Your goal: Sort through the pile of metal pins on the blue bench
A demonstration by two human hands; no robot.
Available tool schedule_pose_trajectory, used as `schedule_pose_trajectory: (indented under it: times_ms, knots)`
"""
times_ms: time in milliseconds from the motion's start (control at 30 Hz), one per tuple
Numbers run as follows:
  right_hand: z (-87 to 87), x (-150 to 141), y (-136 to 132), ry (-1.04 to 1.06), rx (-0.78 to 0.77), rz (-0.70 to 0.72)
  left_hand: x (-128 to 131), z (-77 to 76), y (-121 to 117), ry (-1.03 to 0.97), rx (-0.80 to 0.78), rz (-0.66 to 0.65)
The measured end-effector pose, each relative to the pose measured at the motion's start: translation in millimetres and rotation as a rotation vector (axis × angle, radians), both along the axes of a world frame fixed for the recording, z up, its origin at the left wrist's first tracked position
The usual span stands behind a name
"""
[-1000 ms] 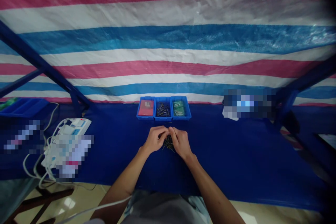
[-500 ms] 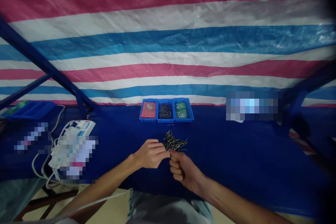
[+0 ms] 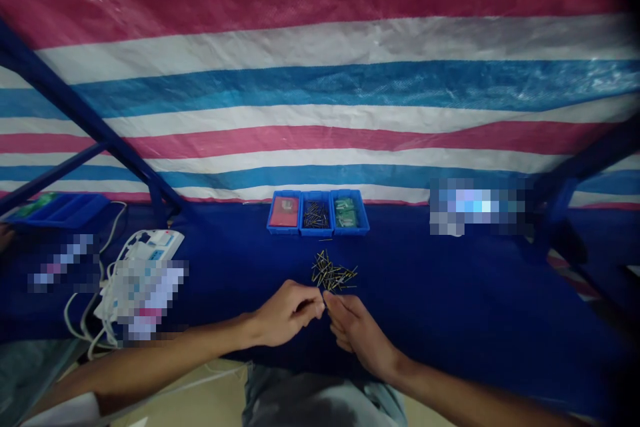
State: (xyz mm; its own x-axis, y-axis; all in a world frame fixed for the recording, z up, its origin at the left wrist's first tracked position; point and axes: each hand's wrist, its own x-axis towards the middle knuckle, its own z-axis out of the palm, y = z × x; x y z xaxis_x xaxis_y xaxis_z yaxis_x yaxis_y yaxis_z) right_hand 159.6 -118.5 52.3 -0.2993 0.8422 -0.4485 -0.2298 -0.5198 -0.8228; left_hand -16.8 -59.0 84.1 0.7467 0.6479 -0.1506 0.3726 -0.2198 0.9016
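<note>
My left hand (image 3: 290, 312) is closed, thumb and forefinger pinched together, just in front of a loose pile of thin, dark and brass-coloured screw-like pins (image 3: 333, 272). My right hand (image 3: 357, 328) is also closed in a pinch, its fingertips almost meeting those of the left. Whatever sits between the fingertips is too small or hidden to make out. Behind the pile stand three joined blue bins: the left bin (image 3: 284, 230) has a pink item inside, the middle bin (image 3: 316, 232) more dark pins, the right bin (image 3: 365, 223) green and silvery pieces.
A single pin (image 3: 325, 239) lies between the bins and the pile. At left are a white power strip (image 3: 167, 245) with cables and a blue divided tray (image 3: 70, 210). Blue frame bars (image 3: 125, 153) rise at both sides before a striped tarp (image 3: 320, 90).
Both hands have drawn slightly back toward me, uncovering more of the pile. My left hand has rolled so its thumb side shows, and the right fingers now point more forward.
</note>
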Motion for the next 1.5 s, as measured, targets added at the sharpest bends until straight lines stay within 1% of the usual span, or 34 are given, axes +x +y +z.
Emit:
schedule_pose_trajectory:
  times_ms: [67, 100, 167, 200, 267, 333, 400, 467, 600, 667, 767, 800, 867, 967, 1033, 1100, 1200, 1267, 1333, 1367, 1433, 1467, 1500]
  knots:
    - [-2.6, 5, 1, -0.089, 0.099, 0.056, 3, -3.1, -2, -0.039, -0.326, 0.072]
    - [-2.8, 7, 0, -0.158, 0.175, 0.078, 4, -4.0, -4, -0.08, -0.505, 0.105]
    - [-1.9, 15, 1, -0.333, 0.39, 0.124, 6, -3.9, -9, -0.198, -0.834, 0.155]
    - [-1.3, 19, 2, -0.427, 0.516, 0.155, 7, -3.1, -11, -0.258, -0.964, 0.18]
    - [-0.8, 28, 5, -0.553, 0.759, 0.27, 8, -1.1, -15, -0.342, -1.174, 0.188]
    - [-0.6, 36, 9, -0.61, 0.933, 0.398, 8, 0.0, -18, -0.364, -1.317, 0.174]
    - [0.5, 42, 13, -0.627, 1.069, 0.456, 8, -0.2, -21, -0.345, -1.406, 0.165]
    - [3.6, 47, 15, -0.631, 1.162, 0.481, 6, -0.2, -23, -0.314, -1.478, 0.152]
    - [12.4, 54, 18, -0.675, 1.283, 0.577, 3, 4.6, -26, -0.272, -1.586, 0.095]
    - [15.0, 57, 19, -0.724, 1.383, 0.593, 2, 8.3, -26, -0.262, -1.606, 0.089]
    - [15.4, 59, 19, -0.837, 1.517, 0.59, 3, 11.4, -26, -0.266, -1.629, 0.121]
    - [15.0, 60, 19, -0.872, 1.536, 0.582, 4, 11.5, -26, -0.276, -1.639, 0.144]
    - [14.4, 60, 20, -0.906, 1.526, 0.555, 7, 11.1, -27, -0.303, -1.648, 0.213]
    - [15.5, 62, 22, -0.885, 1.491, 0.504, 13, 11.6, -28, -0.342, -1.626, 0.346]
    - [17.8, 64, 24, -0.891, 1.517, 0.488, 18, 13.7, -28, -0.361, -1.607, 0.412]
    - [20.8, 67, 27, -0.921, 1.572, 0.484, 22, 16.5, -28, -0.378, -1.589, 0.452]
    - [24.2, 68, 31, -0.937, 1.636, 0.456, 26, 17.9, -27, -0.402, -1.54, 0.475]
    - [23.9, 67, 32, -0.982, 1.65, 0.449, 27, 14.9, -27, -0.407, -1.441, 0.481]
    - [21.2, 64, 34, -1.046, 1.633, 0.451, 29, 8.5, -25, -0.4, -1.259, 0.48]
    - [19.3, 62, 36, -1.059, 1.608, 0.442, 31, 4.3, -22, -0.399, -1.135, 0.476]
    - [14.7, 59, 43, -1.037, 1.509, 0.407, 35, -5.2, -13, -0.387, -0.87, 0.461]
    - [12.4, 57, 49, -0.996, 1.433, 0.392, 37, -10.2, -6, -0.38, -0.74, 0.449]
    - [10.1, 56, 55, -0.953, 1.331, 0.334, 40, -15.1, 2, -0.374, -0.607, 0.416]
